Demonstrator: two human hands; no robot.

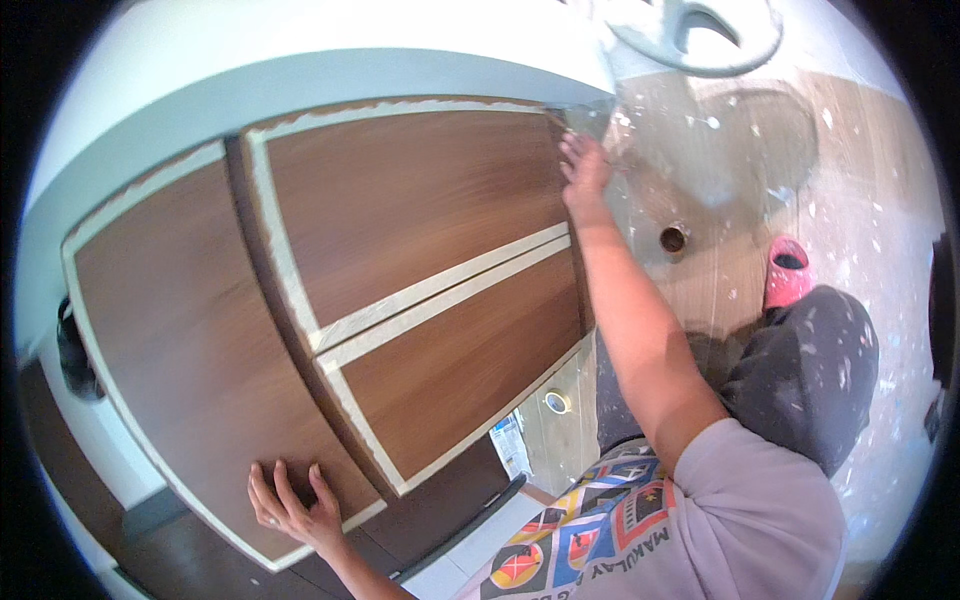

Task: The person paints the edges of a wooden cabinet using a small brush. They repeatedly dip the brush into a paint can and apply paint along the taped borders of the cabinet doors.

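Note:
My left hand (296, 506) rests with spread fingertips on the left brown wood-grain panel (180, 330). A ring shows on one of its fingers. My right arm reaches out to the far corner of the upper cabinet panel (420, 202). There my right hand (589, 169) is at the panel's edge, beside a thin stick-like thing (556, 118); whether the fingers grip it is too small to tell. Pale masking tape (281, 240) with ragged outer edges borders the panels. Below the double tape strip lies a lower panel (465, 360).
A small round container (673, 238) with brown inside stands on the paint-spattered floor covering (840, 195). A tape roll (557, 403) and newspaper (510, 446) lie near my body. A pink shoe (786, 281) is at my bent knee. A pale plastic stool (660, 45) stands beyond.

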